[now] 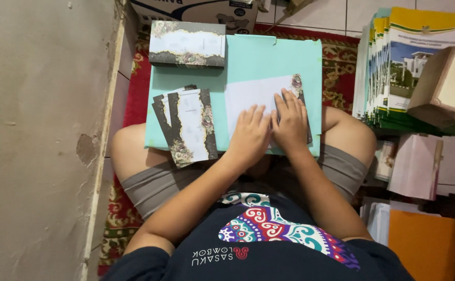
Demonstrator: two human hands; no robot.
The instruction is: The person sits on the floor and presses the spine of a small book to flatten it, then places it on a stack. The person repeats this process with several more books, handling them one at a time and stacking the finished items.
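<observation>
- Fingers of both hands lie flat and spread, gripping nothing, pressing a white card with a floral edge
- Left: a fanned pile of dark floral cards on the turquoise board across the person's knees
- Middle: the left hand beside the right hand, touching, both on the white card
- Right: a stack of booklets on the floor, well apart

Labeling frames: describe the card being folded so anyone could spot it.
Find the turquoise board across the person's lap. On its right half lies a white card, pressed flat by the left hand and right hand. Unlike the fanned cards beside it, it shows mostly plain white, with floral print only at its right edge.
</observation>
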